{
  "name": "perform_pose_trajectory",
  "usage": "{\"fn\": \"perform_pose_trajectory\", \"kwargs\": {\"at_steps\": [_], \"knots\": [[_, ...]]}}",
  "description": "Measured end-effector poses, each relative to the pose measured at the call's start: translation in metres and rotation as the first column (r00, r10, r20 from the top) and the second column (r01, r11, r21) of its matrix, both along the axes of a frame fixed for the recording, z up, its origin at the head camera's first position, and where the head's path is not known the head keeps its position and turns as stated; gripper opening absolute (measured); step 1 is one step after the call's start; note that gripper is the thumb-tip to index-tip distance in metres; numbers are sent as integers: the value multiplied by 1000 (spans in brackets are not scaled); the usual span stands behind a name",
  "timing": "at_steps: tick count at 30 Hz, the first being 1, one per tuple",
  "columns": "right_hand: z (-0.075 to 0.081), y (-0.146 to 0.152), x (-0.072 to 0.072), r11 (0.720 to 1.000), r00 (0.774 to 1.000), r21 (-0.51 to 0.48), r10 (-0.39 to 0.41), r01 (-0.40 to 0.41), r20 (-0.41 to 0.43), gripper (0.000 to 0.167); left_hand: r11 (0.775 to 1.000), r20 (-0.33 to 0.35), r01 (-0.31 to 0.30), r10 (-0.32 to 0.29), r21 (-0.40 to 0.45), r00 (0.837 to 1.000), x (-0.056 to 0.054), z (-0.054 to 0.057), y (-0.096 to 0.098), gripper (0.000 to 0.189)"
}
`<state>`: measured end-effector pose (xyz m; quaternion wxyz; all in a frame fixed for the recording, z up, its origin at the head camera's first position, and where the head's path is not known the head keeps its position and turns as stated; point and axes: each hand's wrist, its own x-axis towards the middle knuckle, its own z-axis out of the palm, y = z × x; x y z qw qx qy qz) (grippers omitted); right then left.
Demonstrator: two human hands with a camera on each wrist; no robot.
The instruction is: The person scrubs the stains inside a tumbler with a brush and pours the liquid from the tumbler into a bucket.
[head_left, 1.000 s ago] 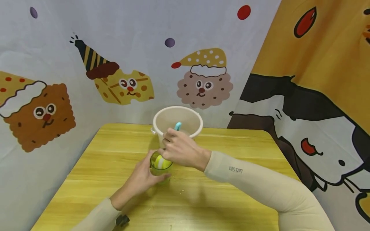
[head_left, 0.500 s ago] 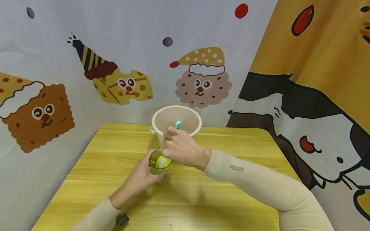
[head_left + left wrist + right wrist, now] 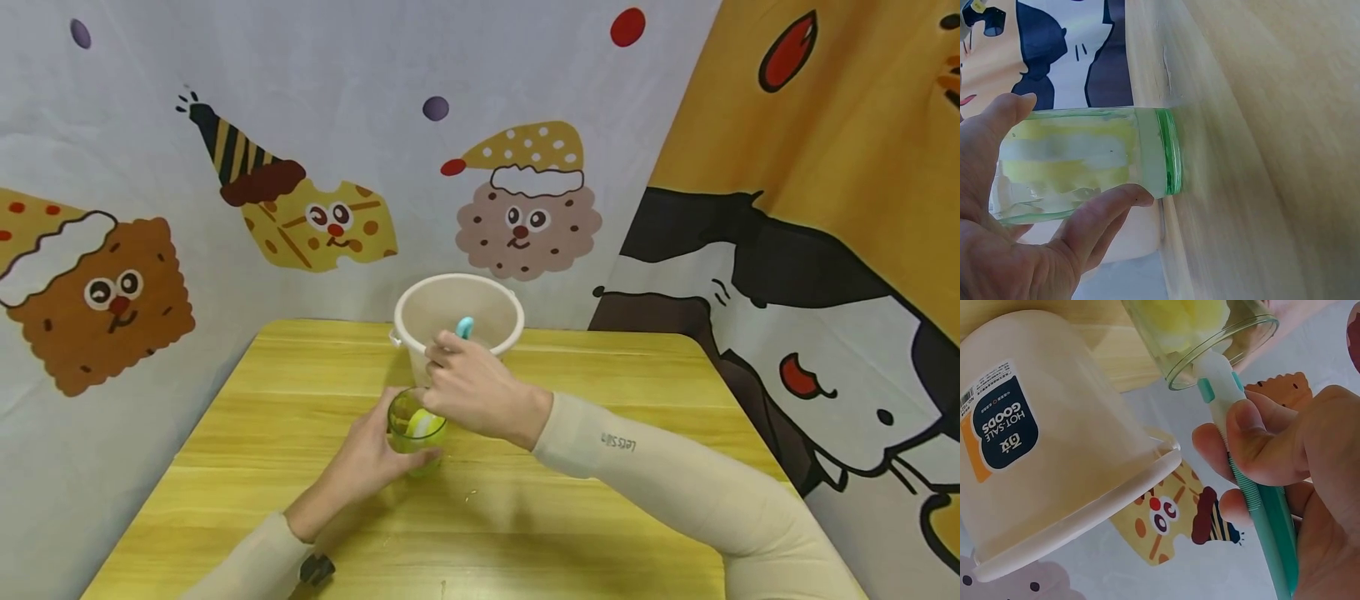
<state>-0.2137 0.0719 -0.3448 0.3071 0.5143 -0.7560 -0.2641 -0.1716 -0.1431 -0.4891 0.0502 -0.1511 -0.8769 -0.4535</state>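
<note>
My left hand point(image 3: 375, 457) grips a clear green glass point(image 3: 1169, 150) around its side, with the thumb and fingers on opposite sides. The glass stands upright over the table, its mouth facing up. Inside it is the yellow-and-white sponge head point(image 3: 424, 423) of a cup brush, also showing through the glass wall in the left wrist view. My right hand point(image 3: 480, 387) holds the brush by its teal-and-white handle point(image 3: 1254, 506), thumb and fingers wrapped around it just above the rim. The handle's blue end point(image 3: 465, 327) sticks up past the knuckles in the head view.
Right behind the glass, at the back of the wooden table point(image 3: 600, 400), stands a beige bucket point(image 3: 1085, 437) with a label on its side. A few water drops point(image 3: 471, 497) lie on the tabletop before the hands. A cartoon-printed cloth point(image 3: 315, 67) hangs behind the table.
The sponge head has gone lower in the glass, and more of the inner wall shows at the left. My right hand has shifted slightly right; the left keeps its hold on the glass.
</note>
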Motion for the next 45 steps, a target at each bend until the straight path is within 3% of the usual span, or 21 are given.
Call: {"fn": "perform_pose_trajectory", "kwargs": {"at_steps": [15,27,36,45], "knots": [[1,3,-2,998,998,-39,40,-38,48,15,1000,1,14,-14,-9,1000,0,2,-1,89],[-2,10,-2,998,997,-15,65,-64,50,26,1000,-3,17,-17,-9,1000,0,1,0,87],[-4,12,-2,993,994,-64,105,-102,43,16,1000,-10,2,-2,-4,1000,-1,1,0,87],[-10,16,-1,984,989,-126,136,-128,57,18,1000,2,-6,6,-5,1000,0,1,0,86]]}}
